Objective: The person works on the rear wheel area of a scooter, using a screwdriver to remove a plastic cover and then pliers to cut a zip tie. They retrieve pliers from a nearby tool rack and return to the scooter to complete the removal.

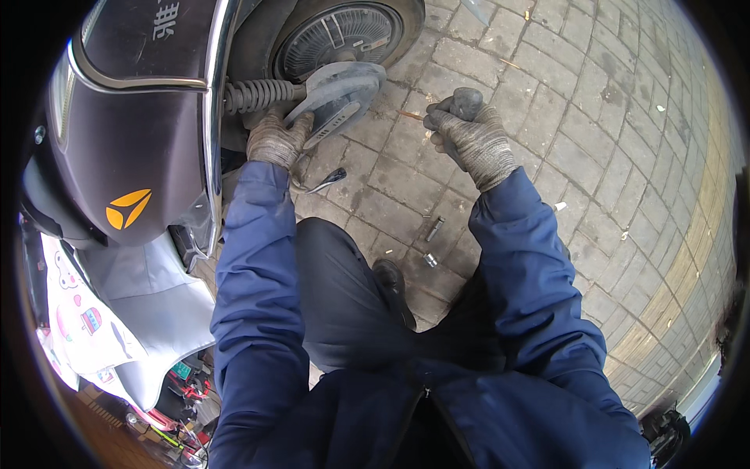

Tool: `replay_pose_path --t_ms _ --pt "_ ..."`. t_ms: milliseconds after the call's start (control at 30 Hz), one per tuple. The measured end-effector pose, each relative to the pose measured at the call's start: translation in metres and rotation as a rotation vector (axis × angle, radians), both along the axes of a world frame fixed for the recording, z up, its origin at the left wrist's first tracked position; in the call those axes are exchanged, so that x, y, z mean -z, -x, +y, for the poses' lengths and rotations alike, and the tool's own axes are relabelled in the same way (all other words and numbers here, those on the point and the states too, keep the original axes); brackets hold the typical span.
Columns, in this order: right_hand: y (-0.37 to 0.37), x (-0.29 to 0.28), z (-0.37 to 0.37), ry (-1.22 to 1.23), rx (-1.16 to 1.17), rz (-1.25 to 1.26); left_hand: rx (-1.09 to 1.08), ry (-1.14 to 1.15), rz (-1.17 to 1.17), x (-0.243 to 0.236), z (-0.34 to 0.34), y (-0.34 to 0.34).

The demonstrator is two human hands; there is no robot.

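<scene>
My left hand point(277, 139), in a grey knit work glove, grips the edge of a grey plastic cover point(344, 98) beside the scooter's rear wheel point(340, 35). Some of its fingers are hidden behind that edge. Just above the hand is a ribbed shock absorber point(262, 95). My right hand point(473, 137), gloved too, is raised over the paving, to the right of the cover. Its fingers are curled closed around something dark that I cannot make out. On the ground near my left hand lies a ratchet wrench point(328, 180) with a dark handle.
Two small metal sockets point(430, 259) lie on the brick paving point(398, 187) between my knees. The dark scooter body point(141, 156) with chrome trim stands close on my left. A silver-grey cover point(156, 281) hangs below it, near a jumble of coloured items point(183, 406).
</scene>
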State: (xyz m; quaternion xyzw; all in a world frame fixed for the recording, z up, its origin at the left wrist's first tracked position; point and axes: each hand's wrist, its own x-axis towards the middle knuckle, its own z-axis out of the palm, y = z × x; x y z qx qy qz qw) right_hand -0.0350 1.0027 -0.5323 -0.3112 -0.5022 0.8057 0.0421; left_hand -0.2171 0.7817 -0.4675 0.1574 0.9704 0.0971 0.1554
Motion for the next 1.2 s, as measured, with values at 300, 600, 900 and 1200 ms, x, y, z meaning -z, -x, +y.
replay_pose_path --t_ms 300,600,900,1200 --pt "-0.01 -0.003 0.008 -0.111 -0.028 -0.027 0.041 -0.407 -0.628 0.007 0.056 0.044" --pt "-0.018 -0.007 0.0 -0.138 -0.044 0.076 -0.053 -0.593 -0.949 0.021 0.068 0.053" --pt "-0.017 -0.01 -0.003 0.017 -0.014 0.077 0.045 -0.309 -0.713 0.027 0.075 0.057" --pt "-0.012 -0.003 -0.011 -0.275 -0.084 0.073 0.069 -0.374 -0.703 0.016 0.075 0.038"
